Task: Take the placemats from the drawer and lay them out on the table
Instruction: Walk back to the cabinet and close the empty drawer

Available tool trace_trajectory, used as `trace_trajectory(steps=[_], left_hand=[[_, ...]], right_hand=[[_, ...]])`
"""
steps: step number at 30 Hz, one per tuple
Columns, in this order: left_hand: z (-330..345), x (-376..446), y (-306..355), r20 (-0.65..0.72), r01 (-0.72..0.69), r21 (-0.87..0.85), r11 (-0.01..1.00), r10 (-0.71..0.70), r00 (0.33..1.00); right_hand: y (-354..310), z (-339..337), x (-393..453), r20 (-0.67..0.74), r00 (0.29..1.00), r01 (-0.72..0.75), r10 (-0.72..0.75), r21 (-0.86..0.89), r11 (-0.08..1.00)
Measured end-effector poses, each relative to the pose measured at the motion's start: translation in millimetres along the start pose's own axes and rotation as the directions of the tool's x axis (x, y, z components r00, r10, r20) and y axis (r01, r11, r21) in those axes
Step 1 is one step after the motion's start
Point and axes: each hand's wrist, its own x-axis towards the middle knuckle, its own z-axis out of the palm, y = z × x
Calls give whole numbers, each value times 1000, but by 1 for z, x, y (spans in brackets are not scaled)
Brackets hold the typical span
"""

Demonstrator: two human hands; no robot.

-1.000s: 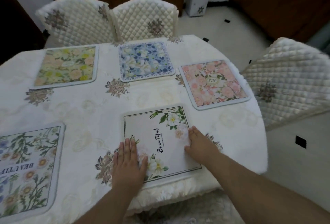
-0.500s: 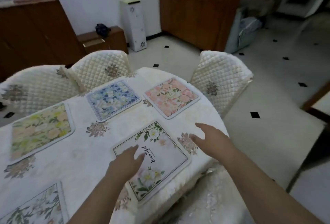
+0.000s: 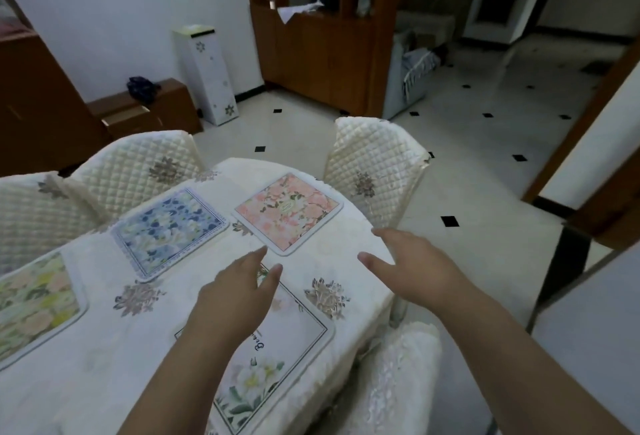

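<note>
Several floral placemats lie flat on the table (image 3: 104, 348). Nearest me is a white placemat (image 3: 277, 348) with green leaves and script lettering. Beyond it lie a pink placemat (image 3: 289, 211), a blue placemat (image 3: 169, 230) and, at the left edge, a yellow-green placemat (image 3: 33, 299). My left hand (image 3: 239, 292) hovers above the far end of the white placemat, fingers relaxed, holding nothing. My right hand (image 3: 412, 268) floats over the table's right edge, fingers spread and empty.
Quilted cream chairs stand round the table: one at the far right (image 3: 375, 171), two at the back left (image 3: 135, 171), one seat (image 3: 398, 375) below my right arm. A wooden cabinet (image 3: 322, 50) and a white floor unit (image 3: 207, 74) stand beyond on the tiled floor.
Both hands have lifted off the white placemat and moved forward and up. My head has risen and turned right, so the room beyond the table has come into view.
</note>
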Motion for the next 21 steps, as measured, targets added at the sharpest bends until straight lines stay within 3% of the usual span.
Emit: trace_trajectory(steps=[10,21], left_hand=[[8,26,57,-92,179,4,984,-178,980],[41,25,107,-186,430,-63,901,-434,882]], right_hand=[[21,-18,86,94,984,149,-152,38,988],[42,-34,155,220,879,440,-422,-34,898]])
